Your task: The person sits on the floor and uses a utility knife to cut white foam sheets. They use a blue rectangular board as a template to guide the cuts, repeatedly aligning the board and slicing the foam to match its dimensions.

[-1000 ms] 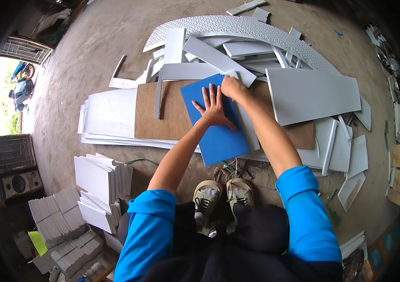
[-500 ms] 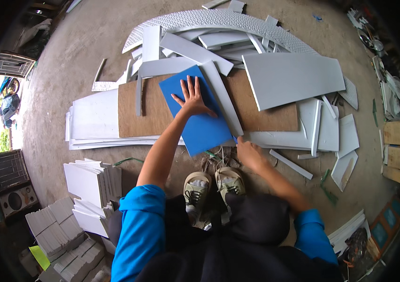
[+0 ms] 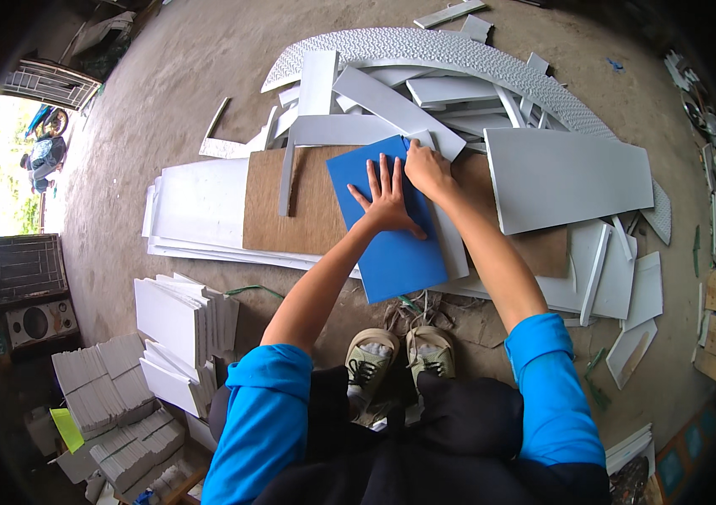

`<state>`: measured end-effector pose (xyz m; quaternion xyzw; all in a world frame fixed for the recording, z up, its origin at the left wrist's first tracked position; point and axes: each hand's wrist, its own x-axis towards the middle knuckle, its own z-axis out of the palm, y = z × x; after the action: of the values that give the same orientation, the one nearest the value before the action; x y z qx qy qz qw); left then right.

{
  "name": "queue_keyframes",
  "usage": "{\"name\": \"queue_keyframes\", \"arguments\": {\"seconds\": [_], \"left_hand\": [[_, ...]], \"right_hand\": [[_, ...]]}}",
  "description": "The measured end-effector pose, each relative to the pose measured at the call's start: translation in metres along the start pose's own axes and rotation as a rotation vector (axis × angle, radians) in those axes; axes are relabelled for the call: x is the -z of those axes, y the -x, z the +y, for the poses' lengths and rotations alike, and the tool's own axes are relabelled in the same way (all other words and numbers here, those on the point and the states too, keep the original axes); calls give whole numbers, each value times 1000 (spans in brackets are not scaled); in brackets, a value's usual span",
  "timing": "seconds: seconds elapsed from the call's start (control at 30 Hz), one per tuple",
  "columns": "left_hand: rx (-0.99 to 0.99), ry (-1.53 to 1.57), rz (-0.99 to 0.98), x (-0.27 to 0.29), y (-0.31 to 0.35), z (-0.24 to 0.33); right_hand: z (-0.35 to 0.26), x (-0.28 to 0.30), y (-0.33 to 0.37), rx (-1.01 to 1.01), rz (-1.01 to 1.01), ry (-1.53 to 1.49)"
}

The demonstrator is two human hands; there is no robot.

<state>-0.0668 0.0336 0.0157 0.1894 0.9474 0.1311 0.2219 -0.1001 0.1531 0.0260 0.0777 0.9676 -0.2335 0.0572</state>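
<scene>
Head view: Blue panel (image 3: 400,261) lies across brown board (image 3: 303,202), long axis running away from person, far end canted left, near end toward shoes (image 3: 370,353). Left hand (image 3: 389,207) rests flat on it, fingers spread. Right hand (image 3: 429,171) clenches small blue tool (image 3: 407,143), mostly hidden, at panel's far right corner. White offcuts (image 3: 396,109) heap beyond.

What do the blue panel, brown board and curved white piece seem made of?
Blue panel: perhaps plastic or foam board, smooth, evenly coloured. Brown board: probably plywood, matt, faintly mottled. Curved white piece: possibly foam, its surface visibly textured.
</scene>
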Motion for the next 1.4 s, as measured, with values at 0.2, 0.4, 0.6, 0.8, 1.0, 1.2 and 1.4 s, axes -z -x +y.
{"name": "queue_keyframes", "arguments": {"seconds": [0.2,0.4,0.6,0.8,1.0,1.2,1.4], "left_hand": [[-8,9,18,0,-1,3],[-7,-9,20,0,-4,5],[-29,-8,49,-3,0,1],[-36,-18,47,0,3,3],[-145,-241,79,5,62,-14],[44,136,127,14,119,-44],[180,411,367,-34,109,-65]], "right_hand": [[-4,4,-12,-28,-54,40],[7,7,43,-142,-160,-3],[48,4,221,-121,-327,-6],[52,6,241,-163,-310,-12],[50,50,226,-230,-206,-152],[81,-6,139,-128,19,-590],[36,-32,103,-53,130,-430]]}}
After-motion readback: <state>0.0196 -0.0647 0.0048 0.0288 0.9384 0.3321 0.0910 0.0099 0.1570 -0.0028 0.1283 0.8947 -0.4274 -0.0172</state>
